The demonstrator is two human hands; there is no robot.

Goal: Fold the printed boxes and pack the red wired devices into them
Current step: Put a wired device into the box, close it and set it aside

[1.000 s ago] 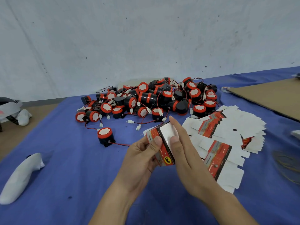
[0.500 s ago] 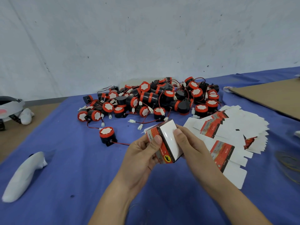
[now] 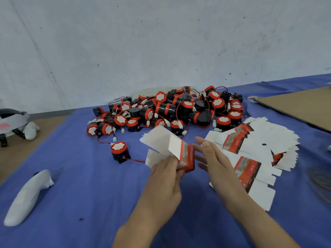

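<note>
My left hand (image 3: 166,178) grips a printed box (image 3: 180,153), red and black outside, with its white flaps spread open toward the far left. Just right of the box, my right hand (image 3: 213,158) hovers with its fingers spread and holds nothing. One red and black wired device (image 3: 119,152) stands alone on the blue cloth, left of the box, its red wire running toward my left hand. A large heap of such devices (image 3: 170,110) lies farther back. Flat unfolded boxes (image 3: 254,151) are fanned out to the right.
A blue cloth (image 3: 89,194) covers the table. A white handheld controller (image 3: 26,197) lies at the near left, a white headset (image 3: 12,122) at the far left edge. A brown cardboard sheet (image 3: 300,104) sits at the back right, with a tape roll (image 3: 252,99) beside it.
The box has been turned and its white flaps swung open to the left. My right hand let go of it and drew slightly away to the right.
</note>
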